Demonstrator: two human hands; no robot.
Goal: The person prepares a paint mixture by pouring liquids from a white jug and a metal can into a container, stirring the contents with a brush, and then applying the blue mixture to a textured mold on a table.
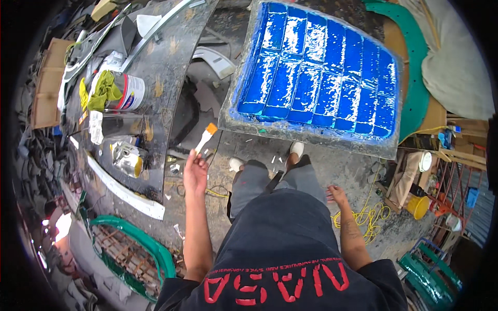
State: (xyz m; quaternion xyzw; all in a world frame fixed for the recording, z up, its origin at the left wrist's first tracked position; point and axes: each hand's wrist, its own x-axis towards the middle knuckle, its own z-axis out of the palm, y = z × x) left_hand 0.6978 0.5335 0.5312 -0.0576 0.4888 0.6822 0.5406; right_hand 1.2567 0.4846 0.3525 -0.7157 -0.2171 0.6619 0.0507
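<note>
My left hand (195,174) is raised between the dark table and the mould, closed around the handle of a paintbrush (207,136). The brush points up and away, with a white handle and orange-tan bristles. My right hand (337,195) hangs beside my right thigh, fingers loosely apart and holding nothing. Ahead of my feet lies a large mould (306,132) with a rough grey rim. Its inside is shiny, wet-looking blue, divided by ridges into a grid. Neither hand touches it.
The dark table (155,129) at left bears a white tub (132,92) with a yellow-green cloth, a metal can (127,159) and a curved white strip (122,189). Green curved parts (417,67) lie beyond the mould's right. Yellow cord (368,217) is coiled on the floor at right.
</note>
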